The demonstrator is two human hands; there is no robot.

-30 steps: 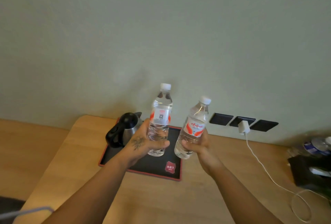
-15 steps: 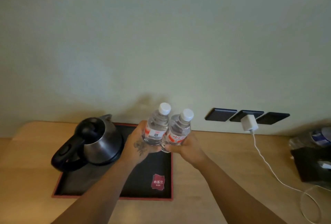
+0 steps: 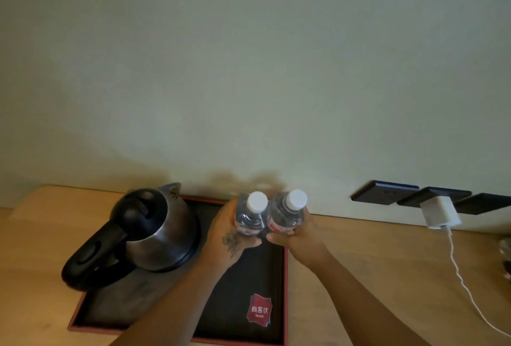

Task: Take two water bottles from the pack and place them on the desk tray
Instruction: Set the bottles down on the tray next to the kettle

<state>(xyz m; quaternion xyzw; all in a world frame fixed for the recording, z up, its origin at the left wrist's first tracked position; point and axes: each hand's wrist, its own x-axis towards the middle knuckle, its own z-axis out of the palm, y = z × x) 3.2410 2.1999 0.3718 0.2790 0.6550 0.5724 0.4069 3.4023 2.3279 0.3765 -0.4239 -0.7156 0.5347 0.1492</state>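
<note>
Two clear water bottles with white caps stand side by side at the far right corner of the black, red-rimmed desk tray [image 3: 237,290]. My left hand [image 3: 231,237] is wrapped around the left bottle [image 3: 250,214]. The right bottle [image 3: 287,211] is gripped by my right hand [image 3: 297,240]. The bottles touch each other. Their bases are hidden behind my fingers, so contact with the tray cannot be confirmed. The pack is not in view.
A steel kettle [image 3: 150,229] with a black handle fills the tray's left half. On the wall to the right are black sockets [image 3: 384,196], with a white charger [image 3: 439,214] and its cable [image 3: 464,285] trailing over the wooden desk [image 3: 373,276].
Both hands lowered the bottles from mid-air and brought them together at the tray's far right corner. The view has moved closer and tilted further down.
</note>
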